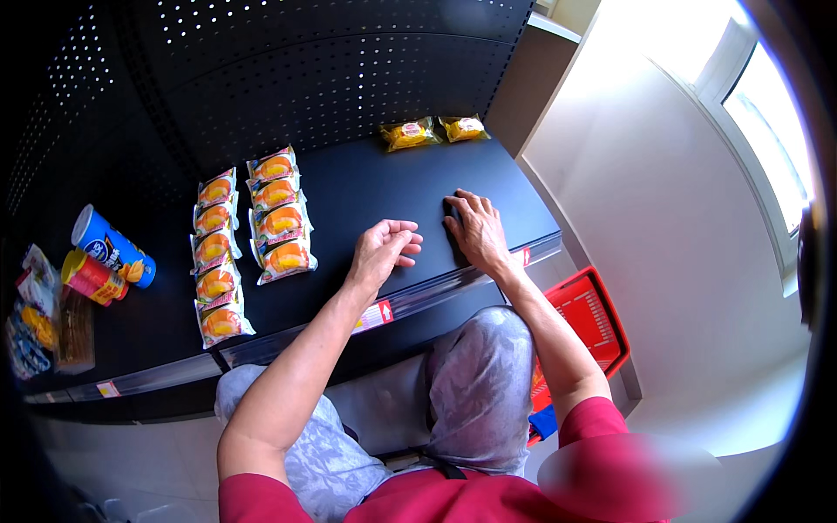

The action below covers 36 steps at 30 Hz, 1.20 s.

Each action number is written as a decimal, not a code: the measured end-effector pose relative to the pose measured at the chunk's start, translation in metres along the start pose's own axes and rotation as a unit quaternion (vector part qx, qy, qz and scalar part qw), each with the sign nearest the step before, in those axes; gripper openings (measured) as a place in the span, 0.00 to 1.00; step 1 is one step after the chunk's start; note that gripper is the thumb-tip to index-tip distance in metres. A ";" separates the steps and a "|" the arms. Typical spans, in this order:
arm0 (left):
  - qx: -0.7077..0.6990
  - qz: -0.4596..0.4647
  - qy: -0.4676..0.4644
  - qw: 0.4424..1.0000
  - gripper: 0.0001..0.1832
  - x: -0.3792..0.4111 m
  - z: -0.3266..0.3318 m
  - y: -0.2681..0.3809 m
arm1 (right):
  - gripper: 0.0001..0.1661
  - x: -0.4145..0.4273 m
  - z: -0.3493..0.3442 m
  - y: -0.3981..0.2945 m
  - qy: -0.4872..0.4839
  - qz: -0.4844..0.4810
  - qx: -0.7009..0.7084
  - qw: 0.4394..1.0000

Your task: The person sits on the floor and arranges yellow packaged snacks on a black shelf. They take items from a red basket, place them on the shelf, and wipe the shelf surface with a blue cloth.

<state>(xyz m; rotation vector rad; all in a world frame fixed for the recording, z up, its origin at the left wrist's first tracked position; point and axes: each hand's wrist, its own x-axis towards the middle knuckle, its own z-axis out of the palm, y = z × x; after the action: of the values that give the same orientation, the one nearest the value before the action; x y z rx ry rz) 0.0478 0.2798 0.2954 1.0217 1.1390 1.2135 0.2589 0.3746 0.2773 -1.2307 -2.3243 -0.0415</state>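
My left hand [386, 252] hovers over the black shelf [346, 183], palm turned inward, fingers loosely curled and apart, holding nothing. Palm down near the shelf's front right, my right hand [475, 225] has its fingers spread and appears to rest on the surface. Left of my left hand lie two rows of wrapped pastries: a nearer row [283, 219] of several packs and a further row [216, 252] beyond it. Against the back panel at the right sit two yellow wrapped cakes, one [410, 134] beside the other [465, 127].
A blue snack canister [118, 248], a red-and-yellow package [95, 278] and bagged snacks [33, 320] stand at the left. Behind the shelf rises a perforated black back panel [314, 78]. A price strip [431, 291] lines the front edge. On the floor at right is a red basket [588, 320] beside the wall.
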 end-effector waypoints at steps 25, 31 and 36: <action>0.009 0.015 0.012 1.000 0.14 0.003 0.000 -0.006 | 0.26 -0.002 -0.003 -0.002 -0.016 0.010 -0.004 1.000; 0.007 0.013 0.009 1.000 0.14 0.004 0.000 -0.005 | 0.26 -0.002 -0.003 -0.002 -0.015 0.006 -0.002 1.000; 0.013 0.005 0.006 1.000 0.15 0.003 0.000 -0.004 | 0.26 -0.002 -0.002 -0.001 -0.014 0.005 -0.005 1.000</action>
<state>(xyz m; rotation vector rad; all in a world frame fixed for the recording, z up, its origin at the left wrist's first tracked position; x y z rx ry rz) 0.0485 0.2821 0.2916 1.0415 1.1627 1.2166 0.2603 0.3722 0.2781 -1.2544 -2.3438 -0.0329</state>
